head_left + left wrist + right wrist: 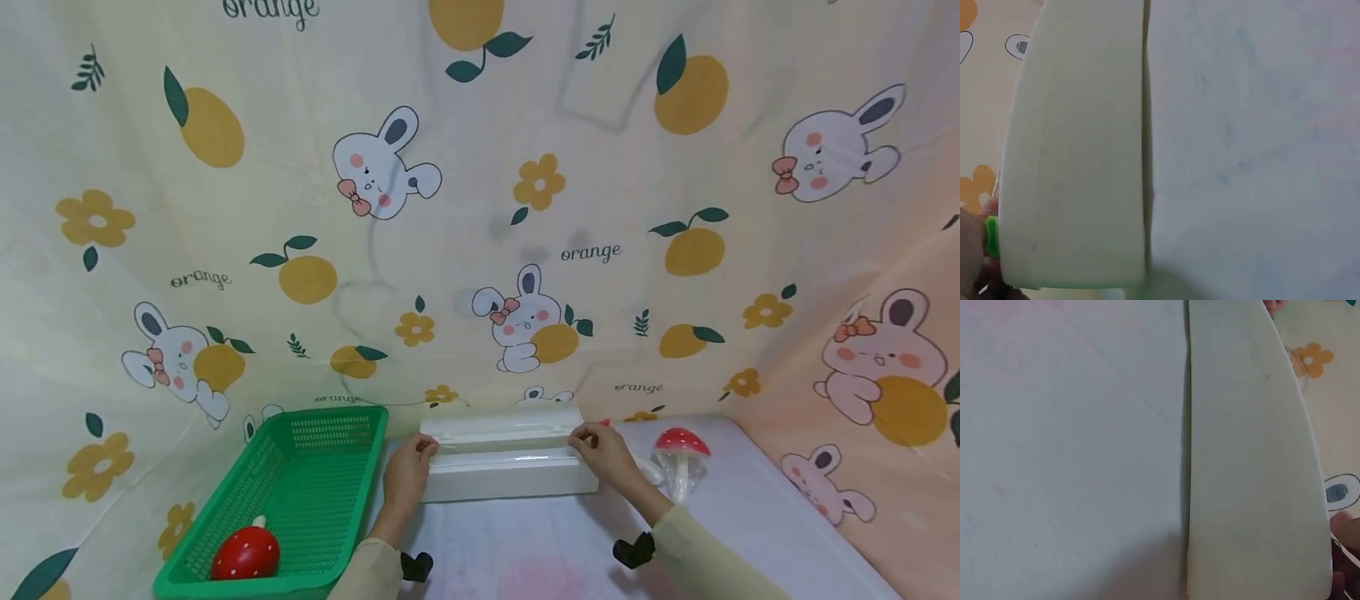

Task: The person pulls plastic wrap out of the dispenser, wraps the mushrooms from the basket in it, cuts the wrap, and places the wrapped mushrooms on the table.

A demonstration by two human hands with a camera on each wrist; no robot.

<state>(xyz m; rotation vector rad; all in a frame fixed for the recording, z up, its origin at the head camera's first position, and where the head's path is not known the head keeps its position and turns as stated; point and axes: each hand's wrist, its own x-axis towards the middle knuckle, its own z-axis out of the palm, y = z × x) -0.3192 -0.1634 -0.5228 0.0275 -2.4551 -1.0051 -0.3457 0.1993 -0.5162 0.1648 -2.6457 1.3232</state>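
A long white cling film dispenser box (pixel 517 485) lies on the table with its lid (pixel 495 422) raised at the back. Shiny clear film (pixel 502 457) lies over the front edge of its opening. At the box's left end my left hand (pixel 406 473) pinches the film's edge between thumb and fingers. My right hand (pixel 606 457) pinches it likewise at the right end. Both wrist views show the box's plain front wall (pixel 1079 150) large, with only parts of the fingers (pixel 1342 540) at the rim. A small green piece (pixel 992 236) sits beside the left fingers.
On the left stands a green plastic basket (pixel 369 467) holding a red, white-dotted toy mushroom (pixel 246 553). Another red-capped mushroom (pixel 681 454), in clear wrapping, lies right of the box. A patterned cloth (pixel 465 208) hangs behind the white-covered table (pixel 517 550).
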